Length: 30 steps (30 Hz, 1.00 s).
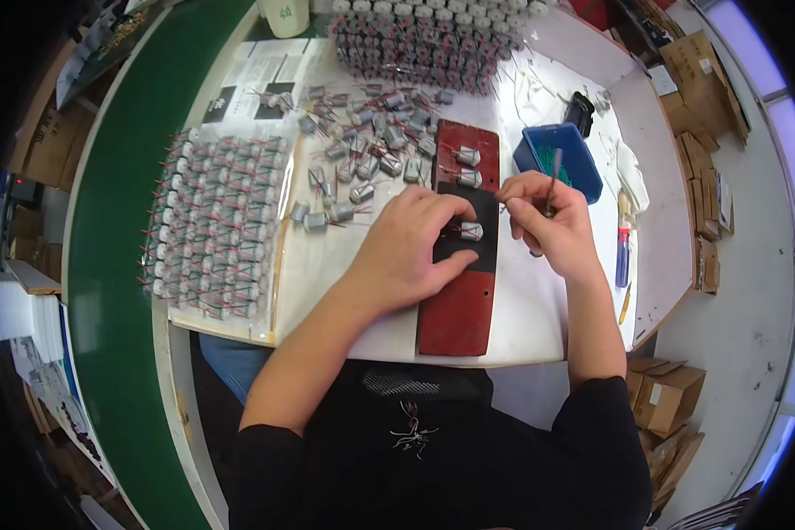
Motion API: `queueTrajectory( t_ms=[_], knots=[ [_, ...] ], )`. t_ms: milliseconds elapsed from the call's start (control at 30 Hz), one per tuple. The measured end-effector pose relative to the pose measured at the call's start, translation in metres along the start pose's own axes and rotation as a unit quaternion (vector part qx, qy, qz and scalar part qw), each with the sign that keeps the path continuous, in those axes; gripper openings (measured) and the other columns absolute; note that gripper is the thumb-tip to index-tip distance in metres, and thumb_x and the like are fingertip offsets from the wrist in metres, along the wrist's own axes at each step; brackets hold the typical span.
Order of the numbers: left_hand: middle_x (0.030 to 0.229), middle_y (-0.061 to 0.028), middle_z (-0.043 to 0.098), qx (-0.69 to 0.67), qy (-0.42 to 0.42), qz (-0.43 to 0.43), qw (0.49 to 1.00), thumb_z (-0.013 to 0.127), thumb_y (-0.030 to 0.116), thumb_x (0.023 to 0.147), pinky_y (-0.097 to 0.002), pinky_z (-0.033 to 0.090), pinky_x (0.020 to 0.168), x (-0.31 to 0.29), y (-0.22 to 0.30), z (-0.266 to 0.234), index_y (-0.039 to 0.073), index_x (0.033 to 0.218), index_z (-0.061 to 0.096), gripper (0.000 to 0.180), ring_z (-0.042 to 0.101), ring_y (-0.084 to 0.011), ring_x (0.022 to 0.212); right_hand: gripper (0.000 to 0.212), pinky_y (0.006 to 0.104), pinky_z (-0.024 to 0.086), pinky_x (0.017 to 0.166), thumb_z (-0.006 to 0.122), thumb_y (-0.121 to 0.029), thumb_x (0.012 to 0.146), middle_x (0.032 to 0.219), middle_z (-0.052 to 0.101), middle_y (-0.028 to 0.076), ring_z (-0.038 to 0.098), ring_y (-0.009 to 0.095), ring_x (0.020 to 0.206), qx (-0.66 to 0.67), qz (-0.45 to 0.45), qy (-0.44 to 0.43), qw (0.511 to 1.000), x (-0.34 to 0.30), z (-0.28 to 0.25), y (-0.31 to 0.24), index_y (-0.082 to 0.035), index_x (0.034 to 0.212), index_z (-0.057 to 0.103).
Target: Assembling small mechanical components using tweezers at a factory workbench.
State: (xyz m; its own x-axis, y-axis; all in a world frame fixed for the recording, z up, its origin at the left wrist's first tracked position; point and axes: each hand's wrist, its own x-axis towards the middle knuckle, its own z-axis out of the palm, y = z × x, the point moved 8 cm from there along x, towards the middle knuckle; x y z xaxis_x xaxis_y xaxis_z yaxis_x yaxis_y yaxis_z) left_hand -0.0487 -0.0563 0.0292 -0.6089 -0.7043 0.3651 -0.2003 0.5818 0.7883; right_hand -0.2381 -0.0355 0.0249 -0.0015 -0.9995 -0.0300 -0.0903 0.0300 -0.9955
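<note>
My left hand (415, 243) rests on a long red board with a black middle section (455, 322). Its thumb and index finger are apart, on either side of a small silver motor (472, 231) with a white end cap; I see no firm grip. Just right of the board, my right hand (552, 221) is closed in a pinch. A thin, dark rod-like tool (556, 168) sticks up from it, and something tiny at its fingertips is too small to name. Two more motors (468, 156) with red wires lie on the board's far part.
Loose motors (375, 141) are heaped left of the board. Rows of wired motors (216, 221) stand at the left, and more are stacked at the back (424, 44). A blue bin (583, 163) holds thin green pieces. Right of it lies a screwdriver (623, 252).
</note>
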Motion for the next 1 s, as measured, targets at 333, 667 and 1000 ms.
queueTrajectory(
  t_ms=[333, 667, 1000],
  knots=[
    [0.101, -0.0097, 0.068, 0.009, 0.002, -0.003, 1.0, 0.078, 0.007, 0.083, -0.037, 0.053, 0.086, 0.0, -0.007, 0.005, 0.003, 0.108, 0.069, 0.027, 0.064, -0.0269, 0.099, 0.008, 0.0201, 0.039, 0.048, 0.072, -0.005, 0.095, 0.1, 0.07, 0.006, 0.062, 0.007, 0.069, -0.078, 0.084, -0.072, 0.991, 0.001, 0.018, 0.02, 0.002, 0.097, 0.069],
    [0.099, -0.0105, 0.068, -0.021, 0.005, -0.04, 0.999, 0.078, 0.006, 0.083, -0.0372, 0.054, 0.087, 0.001, -0.012, 0.006, 0.003, 0.106, 0.067, 0.026, 0.065, -0.0262, 0.099, 0.009, 0.0222, 0.044, 0.052, 0.076, -0.001, 0.091, 0.093, 0.07, 0.005, 0.062, 0.009, 0.069, -0.114, 0.057, -0.04, 0.991, 0.001, 0.021, 0.021, 0.002, 0.094, 0.068],
    [0.099, -0.0099, 0.067, -0.025, 0.007, -0.039, 0.999, 0.078, 0.007, 0.082, -0.0365, 0.053, 0.085, 0.0, -0.013, 0.005, 0.003, 0.107, 0.067, 0.027, 0.065, -0.0259, 0.099, 0.008, 0.0239, 0.051, 0.061, 0.074, 0.002, 0.091, 0.095, 0.069, 0.005, 0.063, 0.009, 0.072, -0.138, 0.053, -0.038, 0.988, -0.002, 0.026, 0.012, 0.002, 0.093, 0.066]
  ],
)
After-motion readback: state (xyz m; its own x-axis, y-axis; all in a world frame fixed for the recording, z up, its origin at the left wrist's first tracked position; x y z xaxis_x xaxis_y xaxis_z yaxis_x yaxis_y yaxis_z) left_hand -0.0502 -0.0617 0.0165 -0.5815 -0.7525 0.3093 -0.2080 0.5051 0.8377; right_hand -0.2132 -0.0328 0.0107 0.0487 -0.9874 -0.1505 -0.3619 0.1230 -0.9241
